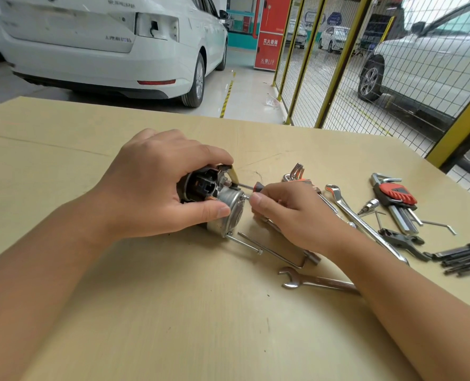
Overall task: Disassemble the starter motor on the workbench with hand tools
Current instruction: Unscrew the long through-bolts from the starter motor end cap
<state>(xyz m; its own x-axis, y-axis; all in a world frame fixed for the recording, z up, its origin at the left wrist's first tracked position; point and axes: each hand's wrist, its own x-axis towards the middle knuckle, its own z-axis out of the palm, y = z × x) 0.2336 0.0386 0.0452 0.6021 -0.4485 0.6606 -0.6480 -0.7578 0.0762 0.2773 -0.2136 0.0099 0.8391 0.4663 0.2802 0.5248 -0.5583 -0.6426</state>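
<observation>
The starter motor (229, 209) lies on its side in the middle of the workbench (173, 312), its silver end cap facing right and its black solenoid end under my fingers. My left hand (156, 185) grips the motor from above, thumb pressed on the silver cap. My right hand (291, 213) pinches a small bolt head at the cap's right edge. A screwdriver (251, 186) with a black and orange handle points at the motor's terminal just above my right fingers. A long through bolt (244, 244) sticks out of the cap's lower edge.
Tools lie to the right: an open-end spanner (316, 281), a long ring spanner (363, 221), a red-holder hex key set (396, 202), a teal hex key set (467, 257), loose hex keys and a socket bit (368, 206). A yellow mesh fence and parked cars stand beyond the bench.
</observation>
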